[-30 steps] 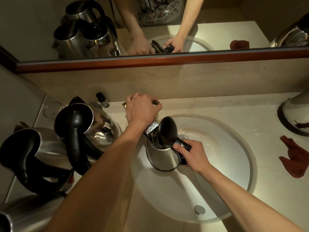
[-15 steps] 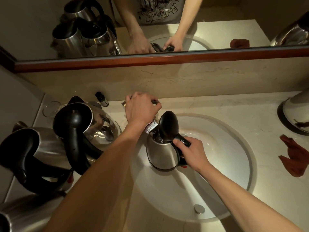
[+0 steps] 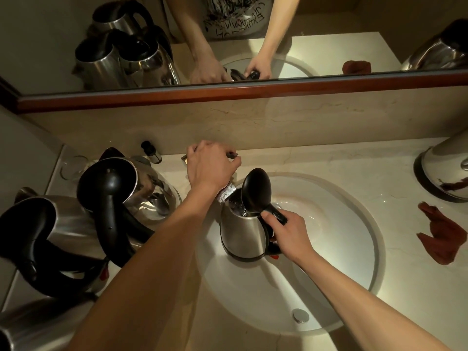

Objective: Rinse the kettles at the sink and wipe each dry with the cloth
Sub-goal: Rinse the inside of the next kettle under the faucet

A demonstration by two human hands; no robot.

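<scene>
A steel kettle (image 3: 241,233) with its black lid (image 3: 256,190) flipped up stands in the white sink basin (image 3: 342,249) under the tap spout (image 3: 226,196). Water glints inside its mouth. My right hand (image 3: 288,236) grips the kettle's black handle. My left hand (image 3: 211,165) is closed over the tap handle at the back of the basin, hiding most of it. A dark red cloth (image 3: 440,236) lies crumpled on the counter right of the sink.
Several steel kettles with black handles crowd the counter on the left (image 3: 121,198), (image 3: 48,236). Another kettle (image 3: 445,171) stands at the far right. A small dark bottle (image 3: 152,152) and a glass (image 3: 73,167) sit by the back wall. A mirror hangs above.
The kettle has shifted slightly and its raised lid now stands more upright. My left hand stays on the tap handle.
</scene>
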